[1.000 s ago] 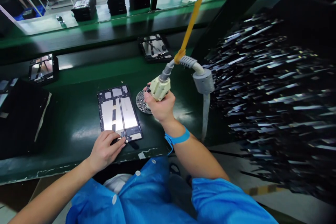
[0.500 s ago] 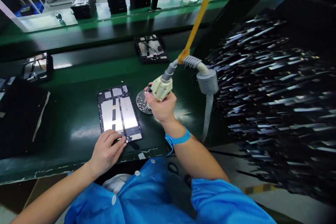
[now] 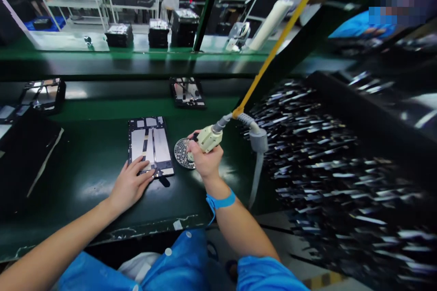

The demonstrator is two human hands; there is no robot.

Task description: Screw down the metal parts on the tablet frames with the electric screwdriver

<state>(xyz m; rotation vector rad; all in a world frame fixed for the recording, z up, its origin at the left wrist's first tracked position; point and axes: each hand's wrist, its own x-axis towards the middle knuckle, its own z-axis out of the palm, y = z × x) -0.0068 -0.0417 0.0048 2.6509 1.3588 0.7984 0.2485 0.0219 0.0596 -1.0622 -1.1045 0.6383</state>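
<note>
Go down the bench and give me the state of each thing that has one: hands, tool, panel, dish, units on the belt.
left hand: flat, fingers resting on the near edge of the tablet panel
right hand: shut on the electric screwdriver
electric screwdriver: held tilted over the screw dish, hung from a yellow cord
tablet panel: lying flat, back open
screw dish: holding small screws
belt units: lying flat, untouched
</note>
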